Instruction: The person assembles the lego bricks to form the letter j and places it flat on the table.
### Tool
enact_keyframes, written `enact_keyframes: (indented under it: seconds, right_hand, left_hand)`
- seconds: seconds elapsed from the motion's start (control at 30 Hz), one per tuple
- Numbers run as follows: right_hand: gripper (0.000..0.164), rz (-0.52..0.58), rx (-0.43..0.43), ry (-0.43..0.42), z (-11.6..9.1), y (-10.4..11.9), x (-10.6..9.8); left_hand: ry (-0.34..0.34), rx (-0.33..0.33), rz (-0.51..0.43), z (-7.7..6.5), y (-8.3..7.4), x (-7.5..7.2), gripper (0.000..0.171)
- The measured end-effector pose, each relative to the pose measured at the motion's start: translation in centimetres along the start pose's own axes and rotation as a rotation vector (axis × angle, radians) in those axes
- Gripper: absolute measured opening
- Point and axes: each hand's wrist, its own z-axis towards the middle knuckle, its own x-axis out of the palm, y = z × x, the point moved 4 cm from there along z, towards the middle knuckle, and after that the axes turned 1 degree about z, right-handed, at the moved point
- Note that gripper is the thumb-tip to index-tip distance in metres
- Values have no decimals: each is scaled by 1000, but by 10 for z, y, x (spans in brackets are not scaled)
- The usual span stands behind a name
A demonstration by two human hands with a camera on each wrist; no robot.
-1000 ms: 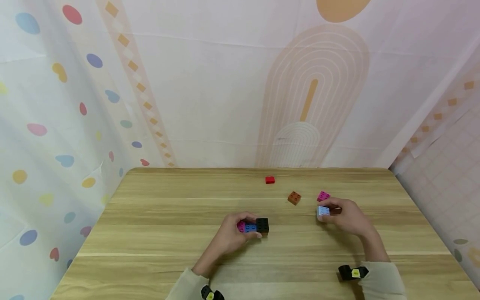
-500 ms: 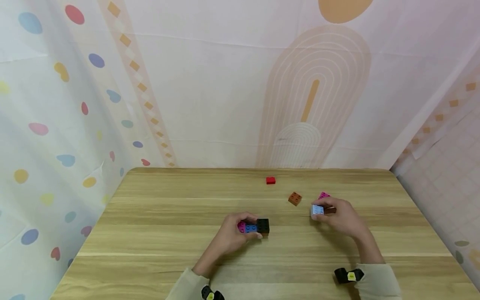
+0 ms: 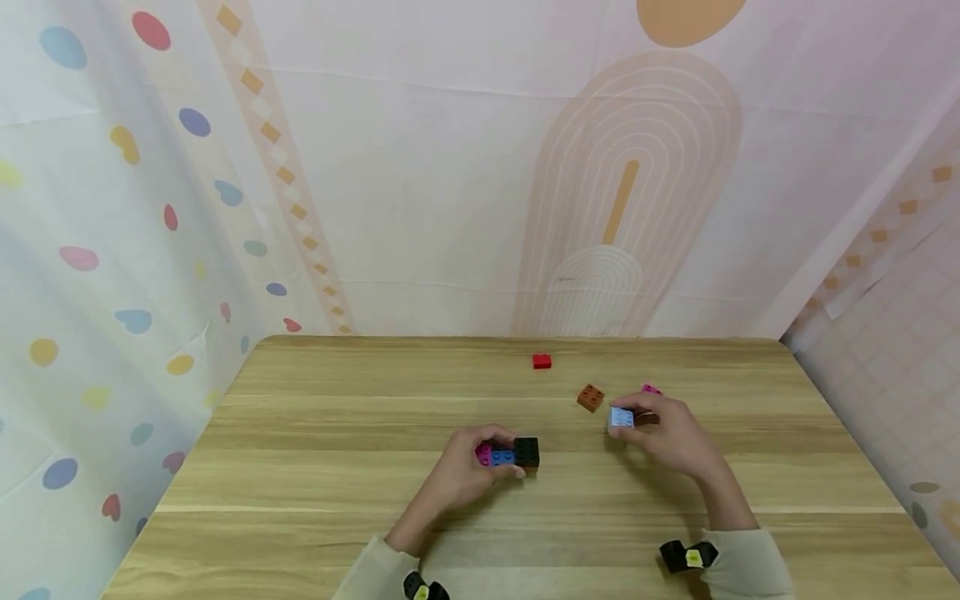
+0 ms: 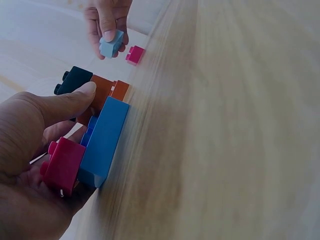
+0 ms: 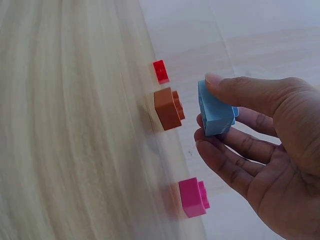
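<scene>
My left hand [image 3: 461, 468] grips a joined set of toy building bricks low over the table. A long blue brick [image 4: 106, 142] forms its base, with a magenta brick [image 4: 65, 165] on the near end. A brown brick [image 4: 101, 91] topped by a black brick [image 3: 527, 451] sits at the other end. Thumb and fingers of my right hand [image 3: 673, 435] pinch a light blue building brick [image 5: 215, 110], its studs facing up in the head view. That brick is held above the wood, to the right of the joined set and just nearer than the loose orange-brown brick [image 3: 591, 397].
A pink brick [image 5: 192, 198] lies beyond my right hand, partly hidden by it in the head view. Farther back lies a small red brick [image 3: 542, 362]. The wooden table [image 3: 337, 417] ends at a patterned cloth backdrop [image 3: 420, 208].
My right hand has moved left with the light blue brick, from near the pink brick toward the joined set. My left hand keeps its place and grip.
</scene>
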Motion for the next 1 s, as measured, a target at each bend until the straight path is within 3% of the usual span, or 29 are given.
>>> enact_keyframes:
  seconds: [1.0]
  right_hand:
    - [34,69,-69,-22,3,29,22]
  left_hand:
    - [-14,27,11,1,3,0,33]
